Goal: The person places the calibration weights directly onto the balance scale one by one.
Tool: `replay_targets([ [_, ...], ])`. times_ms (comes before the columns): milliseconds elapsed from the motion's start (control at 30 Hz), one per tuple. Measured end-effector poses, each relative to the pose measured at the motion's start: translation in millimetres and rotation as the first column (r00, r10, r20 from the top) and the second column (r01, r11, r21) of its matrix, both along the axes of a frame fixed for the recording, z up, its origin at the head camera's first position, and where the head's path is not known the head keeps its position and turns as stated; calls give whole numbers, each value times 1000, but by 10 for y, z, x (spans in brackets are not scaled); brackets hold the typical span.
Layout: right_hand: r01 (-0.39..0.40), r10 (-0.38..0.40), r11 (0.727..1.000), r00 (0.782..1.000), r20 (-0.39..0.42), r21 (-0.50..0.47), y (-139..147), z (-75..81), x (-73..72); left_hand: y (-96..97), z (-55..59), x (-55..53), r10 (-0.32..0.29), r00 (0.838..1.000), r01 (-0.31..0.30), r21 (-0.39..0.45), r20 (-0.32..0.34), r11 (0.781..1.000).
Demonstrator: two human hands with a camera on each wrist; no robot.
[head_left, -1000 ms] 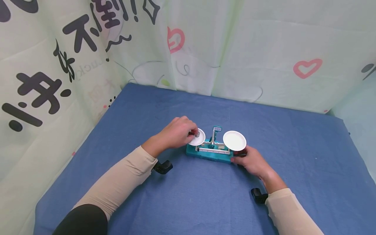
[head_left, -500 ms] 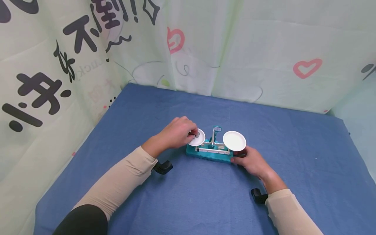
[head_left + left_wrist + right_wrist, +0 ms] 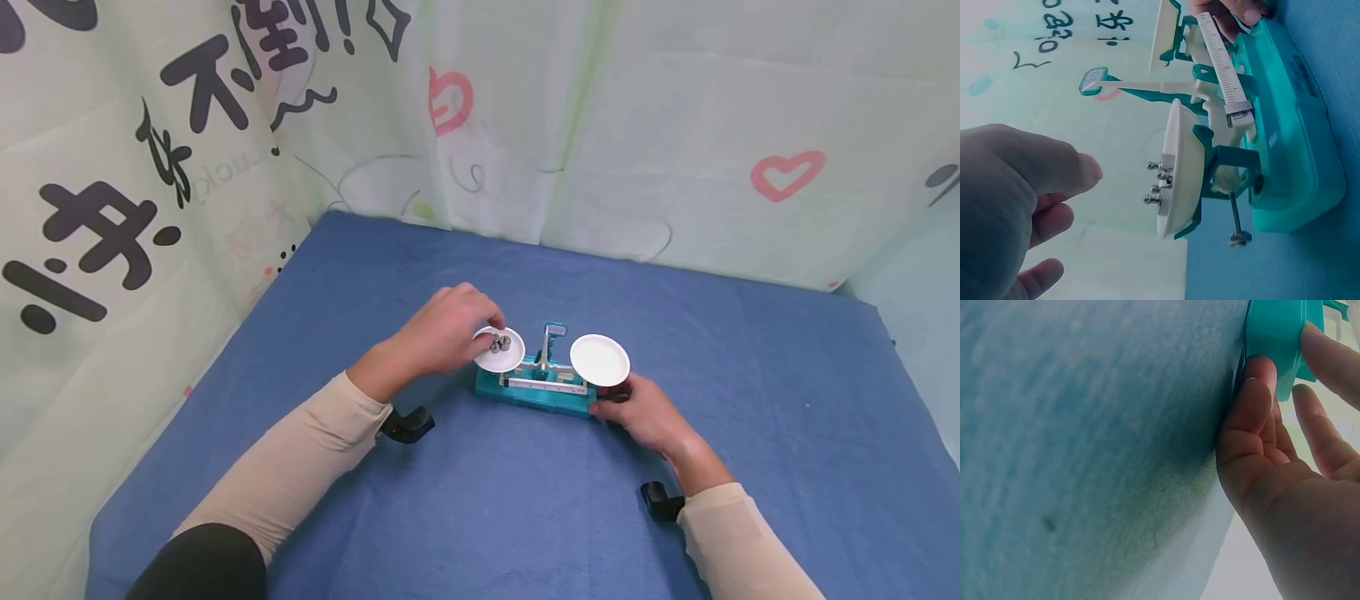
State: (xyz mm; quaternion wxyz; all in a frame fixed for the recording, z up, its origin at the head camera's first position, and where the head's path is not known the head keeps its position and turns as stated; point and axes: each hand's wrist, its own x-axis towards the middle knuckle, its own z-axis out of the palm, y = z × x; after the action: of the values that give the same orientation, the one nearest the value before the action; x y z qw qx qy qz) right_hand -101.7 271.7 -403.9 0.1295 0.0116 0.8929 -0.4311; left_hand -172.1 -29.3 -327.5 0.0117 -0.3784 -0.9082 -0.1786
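Observation:
A teal balance scale [image 3: 534,398] with two white pans stands on the blue cloth. Several small knobbed metal weights [image 3: 1155,200] sit on its left pan [image 3: 510,363]; the right pan [image 3: 600,360] bears nothing. Above the left pan's outer edge is my left hand [image 3: 442,332], thumb and fingers parted around nothing. The left wrist view shows a gap between that thumb and the weights. My right hand [image 3: 647,412] grips the right end of the scale's base, with fingertips [image 3: 1261,370] against the teal plastic in the right wrist view.
Blue cloth [image 3: 480,517] covers the table. A pale printed curtain [image 3: 660,125] hangs along the back and left edges. The scale's thin pointer post [image 3: 545,343] rises between the pans. A screw [image 3: 1239,237] sticks out at its left end.
My left hand has let go of a weight, leaving it on the left pan, and has drawn back slightly left with fingers spread. The right hand stays at the base.

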Motion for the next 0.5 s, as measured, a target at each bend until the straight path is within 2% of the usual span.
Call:
replay_targets([
  [100,-3,3,1000,1000,-2,1,0,-5,4,-68,3,23,22,1000,-22,6,7,1000],
  [200,-6,6,1000,1000,-5,-4,2,-3,7,-166,-40,29,44,999,-45,32,20,999],
  [367,-11,11,1000,1000,-4,-8,8,14,16,-342,-172,2,74,997,-78,97,38,992],
  [500,-11,11,1000,1000,-1,-11,9,18,20,-458,-286,-24,107,991,-115,111,74,987],
])
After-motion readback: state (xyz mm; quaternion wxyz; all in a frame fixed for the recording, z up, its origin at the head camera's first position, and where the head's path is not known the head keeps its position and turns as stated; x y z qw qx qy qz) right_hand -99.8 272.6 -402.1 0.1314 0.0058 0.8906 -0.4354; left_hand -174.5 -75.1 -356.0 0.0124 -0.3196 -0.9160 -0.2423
